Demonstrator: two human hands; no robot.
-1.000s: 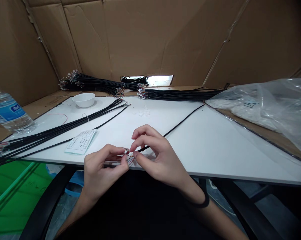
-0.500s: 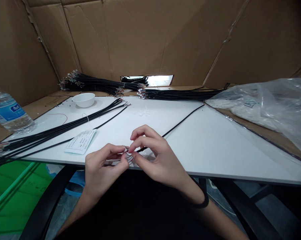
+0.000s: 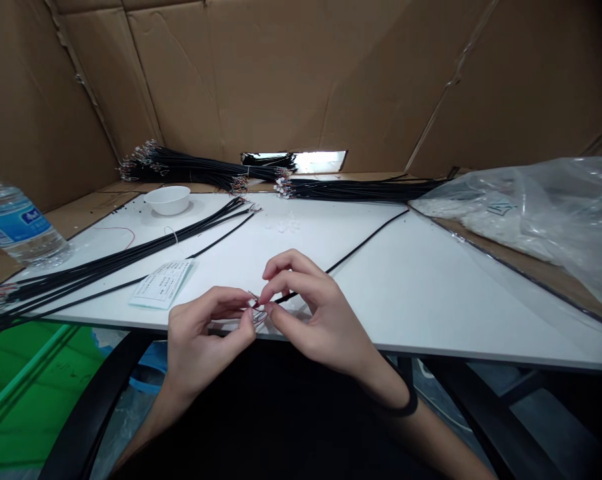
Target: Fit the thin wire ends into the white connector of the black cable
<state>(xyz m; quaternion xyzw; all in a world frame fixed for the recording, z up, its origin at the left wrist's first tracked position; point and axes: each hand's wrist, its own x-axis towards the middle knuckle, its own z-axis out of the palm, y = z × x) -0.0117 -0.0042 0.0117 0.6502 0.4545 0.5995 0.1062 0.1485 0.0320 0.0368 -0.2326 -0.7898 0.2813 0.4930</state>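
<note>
Two hands met at the lower middle of the frame, over the near edge of the white tabletop (image 3: 431, 293). The left hand (image 3: 205, 330) had its thumb and forefinger nearly together on a small white piece (image 3: 253, 303); the right hand (image 3: 318, 310) seemed to pinch thin wires (image 3: 259, 316) between thumb and forefinger, its other fingers loosely curled. Whether the wires entered the piece could not be told.

The black cable (image 3: 361, 243) bearing those wires ran back towards the upper right, probably laid down so the tabletop bore its length while only the tip was raised. Such a fine pinch suited parts so slight. At left, a pale tie (image 3: 171, 233) circled a cable bundle (image 3: 111, 250), likely to keep it together, and clear bits (image 3: 285, 223) lay at centre, perhaps for easy reach.

A paper slip (image 3: 163, 285) below the bundle carried printed lines too small to read. The water bottle (image 3: 23, 227) at far left had a blue label with white lettering and a barcode, brand illegible; the plastic bag (image 3: 541, 213) at right showed an unreadable greenish mark.
</note>
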